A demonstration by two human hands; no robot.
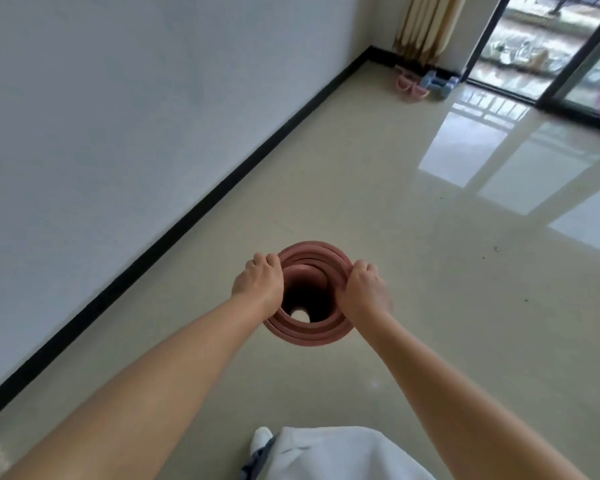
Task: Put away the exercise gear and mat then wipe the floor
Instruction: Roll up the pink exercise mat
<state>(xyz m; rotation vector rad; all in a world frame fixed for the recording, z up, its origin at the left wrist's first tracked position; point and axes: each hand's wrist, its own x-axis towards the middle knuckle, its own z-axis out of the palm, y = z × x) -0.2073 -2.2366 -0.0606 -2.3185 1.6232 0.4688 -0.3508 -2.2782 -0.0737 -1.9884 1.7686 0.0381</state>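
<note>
White garment hem (340, 452) and white shoe toe (261, 438) at bottom edge, nearest the lens; both forearms reaching forward from there. Left hand (258, 280) and right hand (362, 289) clamped on opposite sides of the rim of a rolled pink exercise mat (309, 296), held upright and seen end-on, fingers curled over the outer layers. Mat clear of the baseboard (187, 220), above the glossy tiled floor (430, 271); whether its lower end touches the floor, not visible. Coil loose, layers gapped, floor visible through the hollow core. Likely risks: inner turns sliding downward and telescoping out, since only the outer layers are gripped; roll springing open if either grip relaxes. Pink dumbbells (411, 85) and blue dumbbells (437, 84) lying near the curtain (426, 26) and sliding glass door (534, 46), far corner. Dark specks (496, 249) on the floor to the right, not yet wiped. No container in view; hollow core of the mat empty.
</note>
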